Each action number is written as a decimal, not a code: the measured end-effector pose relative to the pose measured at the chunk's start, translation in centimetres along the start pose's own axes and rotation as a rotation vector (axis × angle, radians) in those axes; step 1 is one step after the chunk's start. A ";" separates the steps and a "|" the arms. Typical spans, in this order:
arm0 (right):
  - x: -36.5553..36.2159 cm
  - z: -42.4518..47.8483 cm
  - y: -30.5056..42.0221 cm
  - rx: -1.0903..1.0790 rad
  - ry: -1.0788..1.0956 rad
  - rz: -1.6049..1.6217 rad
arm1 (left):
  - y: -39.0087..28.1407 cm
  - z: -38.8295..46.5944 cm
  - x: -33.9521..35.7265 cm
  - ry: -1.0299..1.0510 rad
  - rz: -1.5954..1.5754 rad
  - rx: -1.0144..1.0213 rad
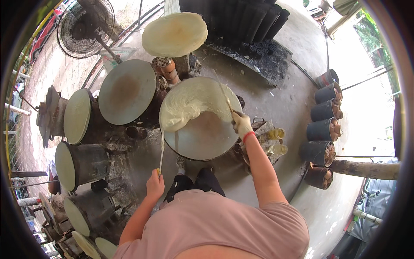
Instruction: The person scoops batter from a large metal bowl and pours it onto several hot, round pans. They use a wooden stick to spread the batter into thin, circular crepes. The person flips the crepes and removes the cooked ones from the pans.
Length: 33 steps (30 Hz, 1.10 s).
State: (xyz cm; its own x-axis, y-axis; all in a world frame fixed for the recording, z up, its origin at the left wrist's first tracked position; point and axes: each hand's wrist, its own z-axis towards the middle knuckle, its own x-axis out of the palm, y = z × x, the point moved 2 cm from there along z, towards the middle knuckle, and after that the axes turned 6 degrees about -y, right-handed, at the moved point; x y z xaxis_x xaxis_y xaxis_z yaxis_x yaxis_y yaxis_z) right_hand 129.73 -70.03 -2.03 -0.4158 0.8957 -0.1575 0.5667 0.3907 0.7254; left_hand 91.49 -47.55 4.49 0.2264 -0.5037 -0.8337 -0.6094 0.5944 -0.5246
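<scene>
A large round griddle (207,139) lies before me, its far and left parts covered with pale, wet batter (184,103). The near middle of its surface shows bare, with a brownish patch. My right hand (242,123), in a pale work glove with a red band at the wrist, grips the handle of a long thin spreading blade (222,87) over the griddle's right side. My left hand (155,185), ungloved, holds the yellowish handle of a batter-coated scraper (162,152), whose far end meets the batter at the griddle's left edge.
More round griddles (127,92) on stoves stand at the left, several with pale sheets. A pale round sheet (174,34) lies beyond. Glass jars of yellowish liquid (276,133) stand right of the griddle. Buckets of perforated briquettes (320,129) line the right; black briquettes (258,22) are stacked farther off.
</scene>
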 end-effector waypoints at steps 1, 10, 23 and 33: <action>0.3 -0.8 1.0 -0.117 -0.032 0.115 | 0.4 -1.2 0.2 -0.004 0.051 0.017; 0.4 -1.4 -2.0 -0.006 0.111 -0.123 | -0.7 -7.4 0.8 0.036 0.121 -0.027; 1.4 -6.6 -9.1 -0.255 0.474 -0.242 | 0.8 -7.0 -0.8 -0.012 -0.122 0.178; 18.6 -22.5 -17.3 0.079 0.113 0.504 | 4.9 -4.5 -12.2 0.219 -1.248 -0.051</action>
State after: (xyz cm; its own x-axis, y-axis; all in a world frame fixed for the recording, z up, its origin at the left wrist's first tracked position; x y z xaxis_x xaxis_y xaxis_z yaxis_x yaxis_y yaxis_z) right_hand 96.21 -64.90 -2.48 -0.1494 0.9500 0.2744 0.7667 -0.0640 0.6389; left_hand 82.31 -41.33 12.90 0.5391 -0.7981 0.2692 -0.1024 -0.3793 -0.9196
